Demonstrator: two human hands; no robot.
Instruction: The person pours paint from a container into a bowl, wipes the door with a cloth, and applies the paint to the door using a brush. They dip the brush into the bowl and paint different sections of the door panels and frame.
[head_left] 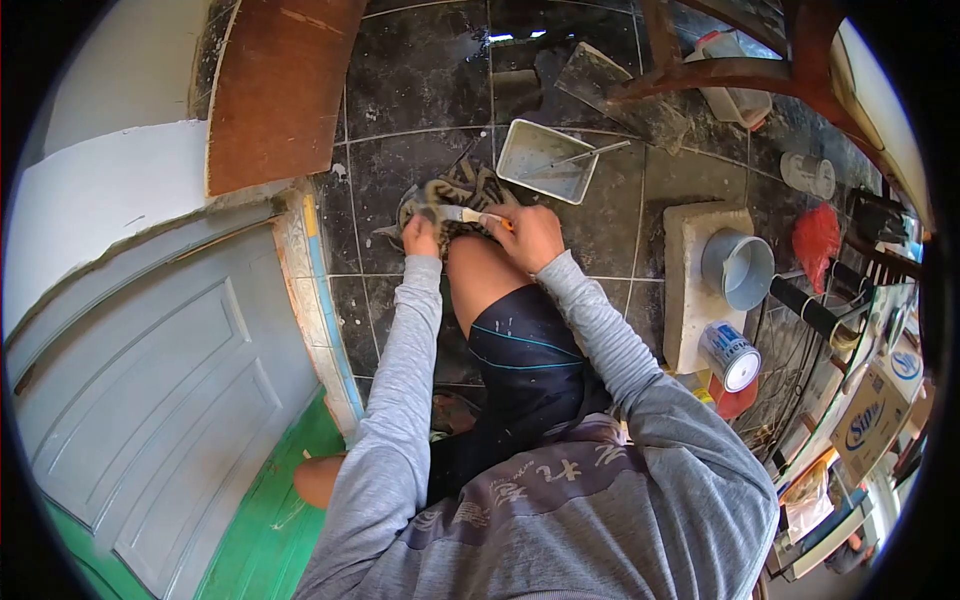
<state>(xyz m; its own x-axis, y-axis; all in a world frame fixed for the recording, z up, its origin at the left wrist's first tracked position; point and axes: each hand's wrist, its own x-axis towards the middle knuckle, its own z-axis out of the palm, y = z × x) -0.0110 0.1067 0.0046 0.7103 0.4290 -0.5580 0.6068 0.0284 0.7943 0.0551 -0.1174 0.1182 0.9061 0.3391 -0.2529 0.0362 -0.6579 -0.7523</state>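
My right hand [532,236] is closed around the orange handle of a paintbrush [462,214], whose pale ferrule points left over my bent knee. My left hand [422,237] is closed at the edge of a dark, tan-patterned rag [470,186], right by the brush's bristle end. The area between hand and bristles is slightly blurred. Beyond the rag, a white paint tray [515,150] lies on the floor with a thin stick [578,158] across its rim.
On my right, a metal pot [738,268] stands on a pale block [686,300], with a paint can [732,358] close by. A grey door [180,400] is on my left. Wooden chair legs [720,72] reach in at the upper right above dark floor tiles [415,85].
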